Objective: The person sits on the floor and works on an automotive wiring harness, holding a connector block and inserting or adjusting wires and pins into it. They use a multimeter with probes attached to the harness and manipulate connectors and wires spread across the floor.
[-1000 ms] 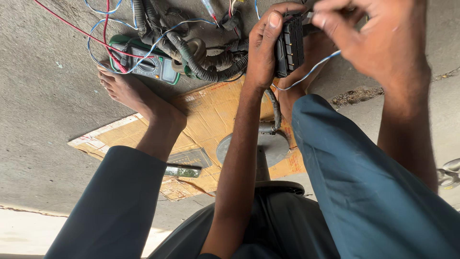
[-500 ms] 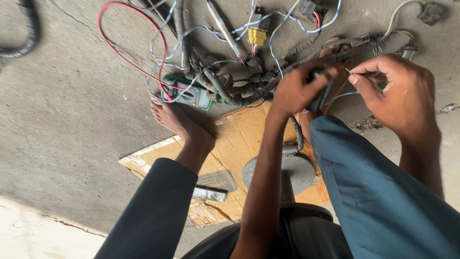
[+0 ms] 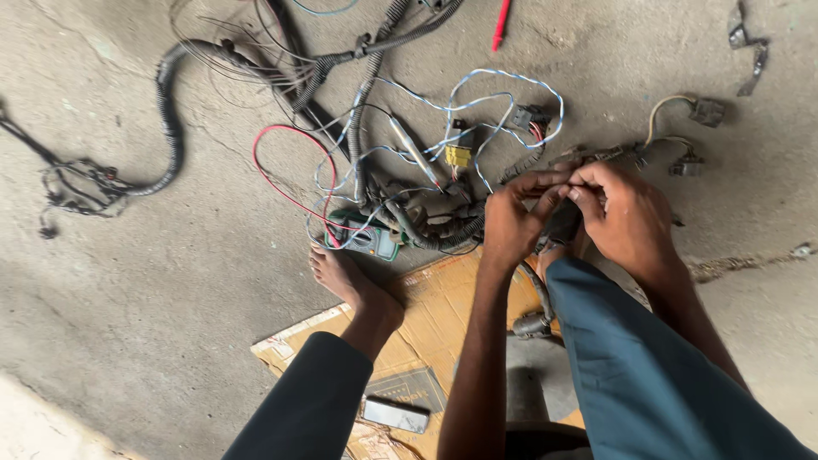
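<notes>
Both hands are on the same black connector (image 3: 564, 223), which sits just above the right knee at the end of the wire harness (image 3: 426, 223) spread over the concrete floor (image 3: 136, 290). The left hand (image 3: 515, 223) is clamped around its near side, and the right hand (image 3: 626, 220) pinches at its top edge with thumb and fingertips, so neither one is loose. Compared with a second ago the connector has come down from right under the camera to floor level, and the view has tipped forward, so way more of the harness shows now: the red wire (image 3: 285, 183) looping out left, the blue-white twisted wires (image 3: 477, 94) arcing over a yellow plug (image 3: 458, 156), and the green meter (image 3: 365, 238) tucked under the bundle next to the bare foot (image 3: 345, 277). To me that reads as fiddly work on the connector itself, not probing, since the meter lies untouched. The cardboard (image 3: 434, 307) under the legs has a phone (image 3: 394, 415) lying on it.
</notes>
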Action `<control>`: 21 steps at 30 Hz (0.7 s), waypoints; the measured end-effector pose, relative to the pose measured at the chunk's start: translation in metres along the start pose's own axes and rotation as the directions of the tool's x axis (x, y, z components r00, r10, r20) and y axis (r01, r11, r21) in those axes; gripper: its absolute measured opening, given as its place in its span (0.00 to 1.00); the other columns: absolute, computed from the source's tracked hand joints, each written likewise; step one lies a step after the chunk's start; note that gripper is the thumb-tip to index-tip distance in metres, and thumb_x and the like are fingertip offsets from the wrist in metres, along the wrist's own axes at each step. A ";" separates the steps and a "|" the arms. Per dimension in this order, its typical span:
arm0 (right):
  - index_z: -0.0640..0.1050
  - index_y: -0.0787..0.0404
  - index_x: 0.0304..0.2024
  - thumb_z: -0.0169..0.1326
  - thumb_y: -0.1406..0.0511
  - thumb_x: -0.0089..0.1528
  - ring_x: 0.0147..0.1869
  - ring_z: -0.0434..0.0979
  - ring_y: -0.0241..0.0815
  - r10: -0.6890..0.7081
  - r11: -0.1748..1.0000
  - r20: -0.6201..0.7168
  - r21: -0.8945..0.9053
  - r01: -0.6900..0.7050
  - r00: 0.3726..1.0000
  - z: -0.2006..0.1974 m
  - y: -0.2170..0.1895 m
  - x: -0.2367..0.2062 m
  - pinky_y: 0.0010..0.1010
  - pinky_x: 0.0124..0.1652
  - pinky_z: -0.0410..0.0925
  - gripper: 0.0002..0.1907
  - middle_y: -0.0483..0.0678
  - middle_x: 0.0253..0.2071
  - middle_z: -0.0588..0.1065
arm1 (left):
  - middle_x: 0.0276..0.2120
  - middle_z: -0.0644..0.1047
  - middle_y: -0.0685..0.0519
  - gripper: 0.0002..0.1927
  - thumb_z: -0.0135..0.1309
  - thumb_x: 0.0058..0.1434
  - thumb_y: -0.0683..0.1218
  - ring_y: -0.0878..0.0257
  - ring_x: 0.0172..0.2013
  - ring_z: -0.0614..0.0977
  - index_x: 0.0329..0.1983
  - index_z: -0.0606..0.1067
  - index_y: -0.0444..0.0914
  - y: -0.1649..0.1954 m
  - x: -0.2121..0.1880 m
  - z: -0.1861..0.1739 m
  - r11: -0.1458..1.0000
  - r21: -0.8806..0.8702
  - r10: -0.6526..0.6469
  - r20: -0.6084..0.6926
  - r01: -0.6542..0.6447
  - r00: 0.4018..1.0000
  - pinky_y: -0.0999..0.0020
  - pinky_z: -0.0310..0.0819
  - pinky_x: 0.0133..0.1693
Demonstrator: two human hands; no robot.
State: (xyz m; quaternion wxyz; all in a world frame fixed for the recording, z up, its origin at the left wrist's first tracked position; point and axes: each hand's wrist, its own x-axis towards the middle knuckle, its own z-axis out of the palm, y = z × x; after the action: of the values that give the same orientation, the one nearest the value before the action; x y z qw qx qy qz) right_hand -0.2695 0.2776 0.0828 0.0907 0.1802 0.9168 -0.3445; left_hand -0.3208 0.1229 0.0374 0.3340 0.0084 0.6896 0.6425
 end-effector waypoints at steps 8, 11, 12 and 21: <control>0.79 0.64 0.47 0.58 0.66 0.69 0.39 0.82 0.42 0.103 0.964 -0.082 0.254 -0.079 0.991 0.017 0.007 0.015 0.34 0.39 0.72 0.07 0.51 0.41 0.81 | 0.38 0.82 0.52 0.09 0.62 0.67 0.41 0.71 0.40 0.81 0.45 0.78 0.29 -0.027 0.023 0.010 0.931 -0.364 -0.022 -0.045 0.004 0.999 0.72 0.77 0.48; 0.80 0.63 0.46 0.58 0.65 0.69 0.37 0.79 0.39 0.179 0.936 -0.086 0.320 -0.143 0.980 0.028 0.008 0.015 0.33 0.39 0.71 0.07 0.50 0.38 0.81 | 0.36 0.81 0.52 0.11 0.61 0.67 0.44 0.70 0.38 0.80 0.44 0.76 0.30 -0.026 0.029 0.004 0.997 -0.082 -0.012 -0.093 0.004 0.996 0.72 0.76 0.45; 0.80 0.64 0.46 0.59 0.65 0.70 0.36 0.78 0.38 0.184 0.933 -0.110 0.331 -0.138 0.977 0.032 0.007 0.016 0.32 0.39 0.70 0.07 0.50 0.38 0.80 | 0.35 0.81 0.51 0.11 0.61 0.68 0.44 0.70 0.37 0.80 0.43 0.76 0.30 -0.023 0.031 0.001 0.999 0.052 0.003 -0.109 0.003 0.994 0.72 0.76 0.44; 0.80 0.65 0.47 0.58 0.66 0.66 0.39 0.76 0.30 0.205 0.804 -0.083 0.583 -0.120 0.975 0.059 0.029 0.038 0.24 0.38 0.69 0.10 0.46 0.37 0.81 | 0.32 0.78 0.42 0.11 0.55 0.69 0.46 0.50 0.32 0.81 0.44 0.71 0.33 0.008 0.047 -0.013 0.964 0.246 0.122 -0.072 -0.101 0.990 0.59 0.74 0.37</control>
State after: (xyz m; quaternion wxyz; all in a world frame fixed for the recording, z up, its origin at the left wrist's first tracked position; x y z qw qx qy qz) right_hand -0.2901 0.2687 0.0098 -0.0040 0.3011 0.7555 -0.5819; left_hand -0.3668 0.1340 0.0231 0.2635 0.0601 0.7748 0.5715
